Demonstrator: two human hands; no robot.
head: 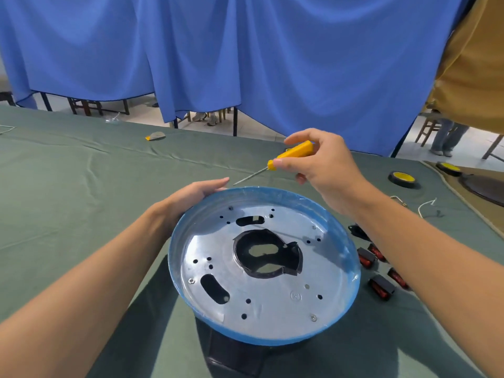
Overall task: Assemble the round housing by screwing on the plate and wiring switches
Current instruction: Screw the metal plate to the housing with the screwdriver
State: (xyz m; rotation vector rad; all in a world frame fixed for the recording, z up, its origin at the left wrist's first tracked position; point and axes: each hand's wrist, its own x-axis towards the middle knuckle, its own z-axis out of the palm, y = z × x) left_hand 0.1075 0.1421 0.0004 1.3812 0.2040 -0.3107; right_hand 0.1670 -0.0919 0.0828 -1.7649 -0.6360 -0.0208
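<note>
One camera view, from the head. Several black-and-red switches [381, 287] lie on the green table cloth [68, 186] just right of the round housing [172, 249]. The right forearm covers part of the group, so their count cannot be told. A black base [234, 356] under the housing is mostly hidden and runs to the bottom edge. Yellow-cored tape rolls [403, 179] lie far right. The blue-rimmed housing sits at centre with the silver plate [261, 296] seated inside it; screw heads [313, 318] show near the plate's edge. The left hand [191, 196] rests on the far-left rim, fingers nearly straight. The right hand [324, 165] grips a yellow screwdriver [293, 154] above the far rim, tip clear of the plate.
</note>
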